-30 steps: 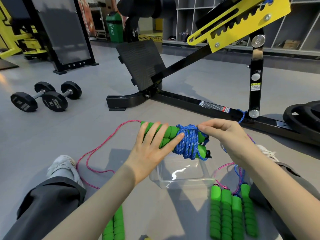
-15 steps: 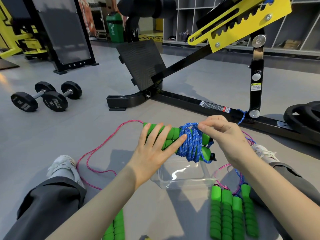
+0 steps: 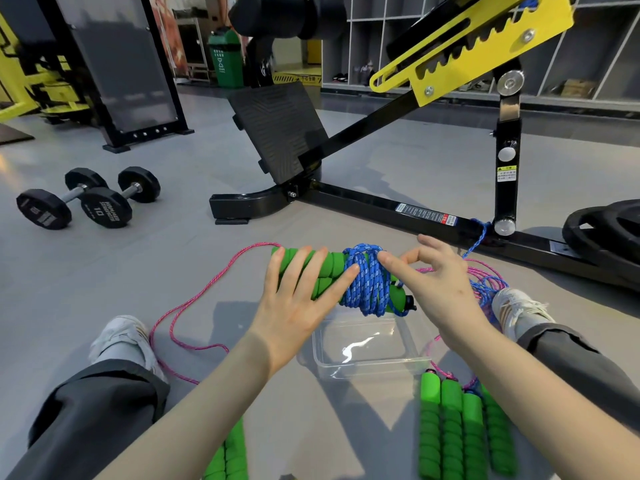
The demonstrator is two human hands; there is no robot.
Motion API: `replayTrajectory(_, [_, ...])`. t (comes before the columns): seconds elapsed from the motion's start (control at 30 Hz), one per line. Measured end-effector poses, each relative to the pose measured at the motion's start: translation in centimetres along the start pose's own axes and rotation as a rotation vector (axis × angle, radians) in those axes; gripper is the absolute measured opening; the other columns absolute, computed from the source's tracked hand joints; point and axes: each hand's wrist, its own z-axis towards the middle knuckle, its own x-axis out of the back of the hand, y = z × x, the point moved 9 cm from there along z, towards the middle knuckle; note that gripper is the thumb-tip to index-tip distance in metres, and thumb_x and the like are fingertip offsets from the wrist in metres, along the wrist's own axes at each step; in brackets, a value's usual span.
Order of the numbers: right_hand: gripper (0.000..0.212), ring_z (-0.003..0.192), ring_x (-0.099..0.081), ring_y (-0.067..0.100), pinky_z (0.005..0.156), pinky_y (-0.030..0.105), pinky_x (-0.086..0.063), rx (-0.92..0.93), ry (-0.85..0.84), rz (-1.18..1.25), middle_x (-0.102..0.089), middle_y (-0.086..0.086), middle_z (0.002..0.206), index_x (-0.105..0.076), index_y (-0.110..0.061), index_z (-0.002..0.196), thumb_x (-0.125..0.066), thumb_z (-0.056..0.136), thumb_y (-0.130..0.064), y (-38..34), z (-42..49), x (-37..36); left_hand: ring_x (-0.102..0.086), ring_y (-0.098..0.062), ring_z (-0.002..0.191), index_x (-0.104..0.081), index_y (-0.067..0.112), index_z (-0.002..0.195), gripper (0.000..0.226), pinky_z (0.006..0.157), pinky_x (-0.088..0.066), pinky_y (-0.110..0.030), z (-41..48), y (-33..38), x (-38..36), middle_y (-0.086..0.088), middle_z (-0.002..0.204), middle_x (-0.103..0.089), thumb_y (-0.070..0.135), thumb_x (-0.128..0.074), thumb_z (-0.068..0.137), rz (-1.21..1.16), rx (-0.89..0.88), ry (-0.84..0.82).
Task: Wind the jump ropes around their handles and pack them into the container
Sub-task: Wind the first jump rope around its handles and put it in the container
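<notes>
Covered, cropped and unreadable parts
The left hand [image 3: 298, 299] covers much of the paired green handles [image 3: 332, 268], and blue rope [image 3: 367, 282] coils hide their middle; the right hand [image 3: 436, 289] screens any pinch on it. Another handle pair [image 3: 228, 455] runs off the bottom edge, weight plates [image 3: 606, 230] off the right; the warning label [image 3: 506, 173] is unreadably small

The black dumbbell [image 3: 98, 212] on the floor [image 3: 166, 271] has a white "10" on its round end. The words beside the number are too small to read. So are the yellow sticker [image 3: 506, 173] on the black post [image 3: 507, 133] and the white-and-red sticker [image 3: 426, 215] on the black bar [image 3: 360, 201].
</notes>
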Motion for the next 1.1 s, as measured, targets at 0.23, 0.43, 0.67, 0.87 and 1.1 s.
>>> replayTrajectory(0.23, [0.034,0.135,-0.028,0.015,0.107,0.042,-0.029,-0.101,-0.101,0.003,-0.05,0.005,0.133,-0.075,-0.02,0.062,-0.069,0.072,-0.051,1.1,0.3,-0.9,-0.045,-0.034,0.11,-0.047,0.02,0.132,0.047,0.103,-0.024,-0.053,-0.1,0.5,0.0,-0.018,0.12,-0.043,-0.005,-0.028,0.097,0.02,-0.029,0.008])
replayTrajectory(0.43, [0.02,0.133,-0.034,0.009,0.089,0.023,-0.026,-0.276,-0.115,0.388,-0.054,-0.008,0.087,-0.071,-0.005,0.073,-0.071,0.079,-0.024,1.4,-0.7,-1.8,-0.045,-0.035,0.11,-0.047,0.02,0.132,0.047,0.105,-0.024,-0.053,-0.3,0.6,-0.3,-0.019,0.121,-0.043,-0.005,-0.029,0.096,0.022,-0.02,0.002])
replayTrajectory(0.67, [0.02,0.136,-0.022,0.017,0.108,0.032,-0.018,0.152,0.204,-0.115,-0.042,0.0,0.141,-0.066,-0.015,0.063,-0.073,0.078,-0.024,-1.3,-0.5,0.3,-0.047,-0.035,0.108,-0.048,0.02,0.131,0.049,0.099,-0.033,-0.054,0.2,0.7,-0.1,-0.019,0.119,-0.045,-0.006,-0.025,0.097,-0.016,-0.005,0.017])
replayTrajectory(0.87, [0.03,0.128,-0.032,0.038,0.114,0.049,-0.011,0.827,0.506,-0.627,-0.053,0.017,0.132,-0.058,-0.003,0.056,-0.067,0.082,-0.013,-5.1,-3.9,-0.4,-0.047,-0.035,0.108,-0.048,0.02,0.131,0.055,0.102,-0.028,-0.054,0.0,1.1,-0.4,-0.018,0.119,-0.045,-0.007,-0.018,0.094,-0.01,0.004,-0.01])
replayTrajectory(1.1, [0.022,0.13,-0.03,0.037,0.113,0.052,-0.008,0.858,0.39,-0.602,-0.049,0.016,0.137,-0.071,-0.005,0.082,-0.051,0.086,-0.015,-4.4,-4.4,-2.3,-0.049,-0.036,0.108,-0.05,0.019,0.129,0.049,0.099,-0.032,-0.057,-0.3,0.2,-0.6,-0.018,0.119,-0.046,-0.008,-0.026,0.096,-0.002,0.085,0.002])
